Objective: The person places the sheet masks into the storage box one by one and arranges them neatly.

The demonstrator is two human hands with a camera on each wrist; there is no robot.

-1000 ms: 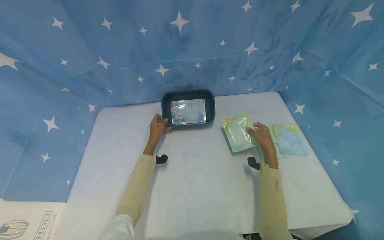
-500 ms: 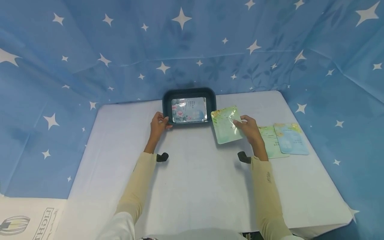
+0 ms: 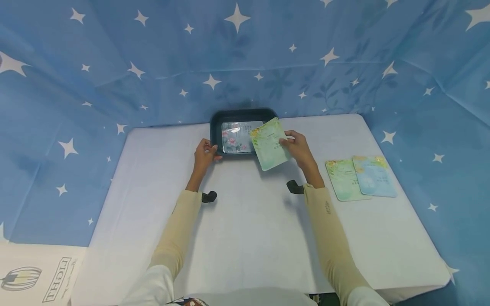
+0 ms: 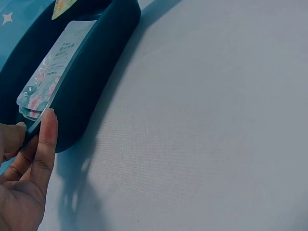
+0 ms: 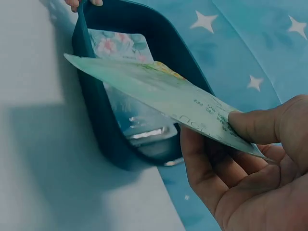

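Observation:
A dark teal tray (image 3: 215,146) stands at the back of the table, with blue floral sachets (image 3: 234,138) lying flat inside. My left hand (image 3: 204,155) pinches its near left corner, thumb inside the wall and fingers outside, as the left wrist view shows. In my right hand (image 3: 300,148) is a light green sachet (image 3: 271,144), pinched by its right edge between thumb and fingers. The right wrist view shows this green sachet (image 5: 159,94) tilted above the tray, overlapping its right part and hiding some of the floral sachets.
On the table's right side lie another green sachet (image 3: 344,180) and a light blue sachet (image 3: 374,176) partly over it. The white-covered table (image 3: 245,238) meets a blue star-patterned curtain (image 3: 172,51) behind. A printed cream cloth (image 3: 38,272) is at the lower left.
My right hand has carried the green sachet leftward and away from me, from beside the sachets on the right to over the tray's right part. The left hand stays at the tray's corner.

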